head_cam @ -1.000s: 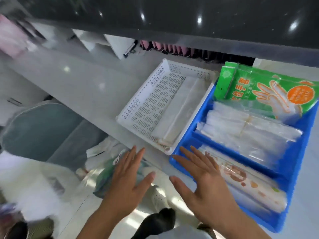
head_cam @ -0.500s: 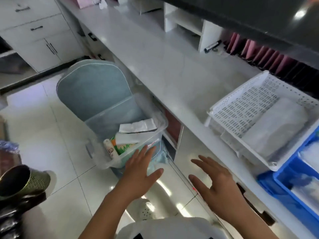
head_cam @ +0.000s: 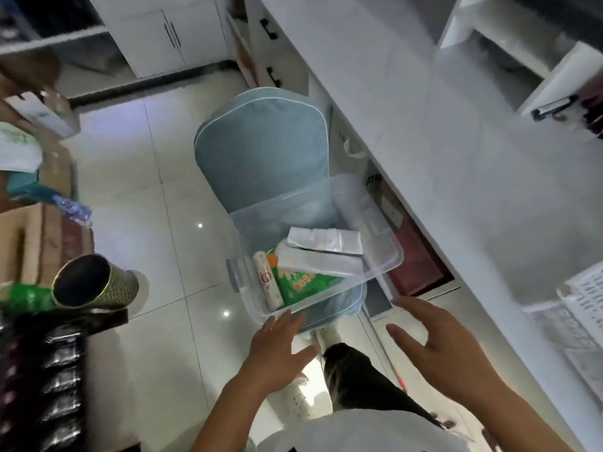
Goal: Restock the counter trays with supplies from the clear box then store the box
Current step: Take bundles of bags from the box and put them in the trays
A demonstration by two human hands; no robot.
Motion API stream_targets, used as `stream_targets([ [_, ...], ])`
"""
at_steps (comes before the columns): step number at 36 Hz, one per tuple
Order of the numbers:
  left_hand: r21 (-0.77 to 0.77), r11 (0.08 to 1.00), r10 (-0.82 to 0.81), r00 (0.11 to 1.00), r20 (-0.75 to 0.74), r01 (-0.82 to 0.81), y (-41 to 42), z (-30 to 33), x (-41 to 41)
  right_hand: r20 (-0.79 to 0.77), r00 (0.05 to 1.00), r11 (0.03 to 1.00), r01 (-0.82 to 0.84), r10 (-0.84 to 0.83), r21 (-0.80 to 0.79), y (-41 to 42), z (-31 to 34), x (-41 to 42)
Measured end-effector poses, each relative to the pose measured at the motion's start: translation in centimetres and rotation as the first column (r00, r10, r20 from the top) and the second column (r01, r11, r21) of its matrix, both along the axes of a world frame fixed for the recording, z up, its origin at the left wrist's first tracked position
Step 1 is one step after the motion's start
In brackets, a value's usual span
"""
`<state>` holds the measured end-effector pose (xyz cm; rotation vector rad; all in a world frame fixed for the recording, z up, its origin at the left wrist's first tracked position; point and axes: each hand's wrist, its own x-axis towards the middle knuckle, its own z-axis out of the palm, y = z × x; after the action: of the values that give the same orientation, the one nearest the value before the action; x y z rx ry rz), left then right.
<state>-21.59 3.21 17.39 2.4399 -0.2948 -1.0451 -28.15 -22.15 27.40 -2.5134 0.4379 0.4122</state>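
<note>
The clear box (head_cam: 386, 252) rests on a light-blue cushioned chair (head_cam: 261, 158) beside the white counter (head_cam: 456, 177). Inside it lie a green packet (head_cam: 298, 282), a printed paper roll (head_cam: 268, 282) and folded white plastic packs (head_cam: 324, 243). My left hand (head_cam: 280, 347) is open, its fingertips at the box's near rim. My right hand (head_cam: 437, 350) is open too, just off the box's near right corner and not touching it. A corner of the white perforated tray (head_cam: 584, 288) shows on the counter at the right edge.
Cardboard boxes (head_cam: 36, 236), a tipped metal mesh cup (head_cam: 94, 282) and dark packaged goods (head_cam: 49, 370) crowd the left. White cabinets (head_cam: 169, 31) stand beyond the tiled floor (head_cam: 130, 197). Under the counter is an open shelf space (head_cam: 414, 256). My feet are below the box.
My view has swung left and down from the counter trays to the clear box on the chair. Both open hands have come down toward the box's near rim.
</note>
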Motion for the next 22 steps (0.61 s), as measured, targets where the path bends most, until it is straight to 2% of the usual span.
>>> stream_targets([
  [5,0.059,0.994,0.085,0.996,0.033,-0.087,0.5,1.6,4.5,0.005,0.989,0.987,-0.150,0.150,0.061,-1.0,-3.4,8.9],
  [10,0.118,0.984,0.134,0.991,0.022,-0.136,1.4,2.0,8.0,-0.092,0.963,0.962,-0.242,0.255,0.129,-0.9,-9.3,16.5],
  [14,0.223,0.970,0.103,0.995,-0.015,-0.097,1.3,0.0,10.8,-0.269,0.911,0.948,-0.318,0.313,0.026,-0.4,-14.8,19.3],
  [17,0.236,0.969,0.087,0.995,-0.054,-0.072,0.6,-1.9,12.7,-0.405,0.858,0.931,-0.363,0.316,-0.043,-0.3,-18.1,19.5],
  [22,0.233,0.972,0.014,0.994,-0.112,0.013,-1.0,-6.1,15.7,-0.450,0.832,0.907,-0.409,0.325,-0.100,-0.5,-22.0,18.5],
])
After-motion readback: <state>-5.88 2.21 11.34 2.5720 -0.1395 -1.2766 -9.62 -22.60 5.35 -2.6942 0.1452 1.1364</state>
